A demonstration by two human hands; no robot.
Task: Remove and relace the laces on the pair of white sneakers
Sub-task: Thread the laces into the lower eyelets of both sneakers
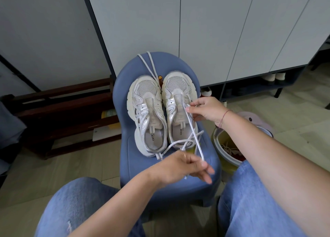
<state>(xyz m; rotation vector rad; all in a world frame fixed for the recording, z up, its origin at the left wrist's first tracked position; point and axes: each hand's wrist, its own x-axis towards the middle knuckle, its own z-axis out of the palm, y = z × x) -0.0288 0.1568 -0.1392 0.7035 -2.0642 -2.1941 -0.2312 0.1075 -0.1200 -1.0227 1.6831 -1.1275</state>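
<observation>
The pair sits side by side on a blue stool (178, 192), and the work appears to be on the right sneaker (178, 101), whose lace (193, 135) runs taut from the lower eyelets; the left sneaker (144, 101) looks bare. The right hand (207, 110) reaches over the tongue, its grip pinching the lace at an eyelet. The left hand (180, 167), nearer the body, has its grip clamped on the free end, so the next move likely calls for drawing it through cleanly.

Support: blue padded stool (139, 167).
On seat: left sneaker (146, 111) and right sneaker (175, 93), side by side, toes away.
Far edge: loose lace (149, 66), perhaps hanging over.
</observation>
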